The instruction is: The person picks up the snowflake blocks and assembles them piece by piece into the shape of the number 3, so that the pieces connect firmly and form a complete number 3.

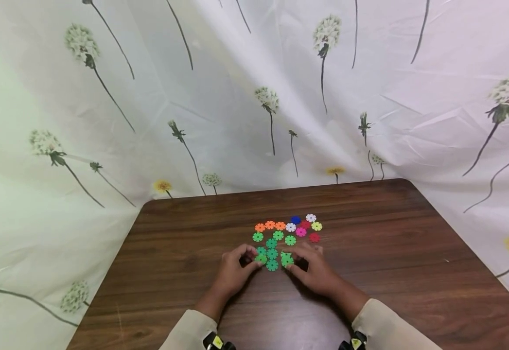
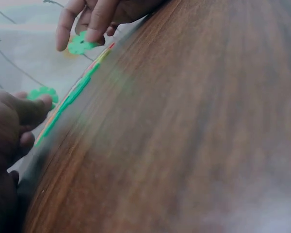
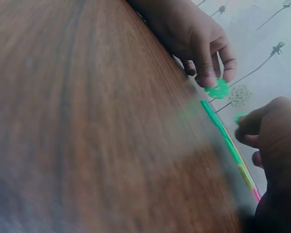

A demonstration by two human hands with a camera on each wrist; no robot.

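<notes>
My left hand pinches a light green notched plastic disc between thumb and fingers. Opposite it, my right hand pinches another light green notched disc. In the left wrist view, both the left disc and the right disc are tilted up on edge above the table. The right wrist view shows the left disc under the fingertips, while the right one is mostly hidden by the hand. Between the hands, darker green discs lie flat in a short column.
Beyond the hands lie orange discs, light green discs, white, blue, pink, red and yellow ones. The brown wooden table ends at a flower-printed cloth.
</notes>
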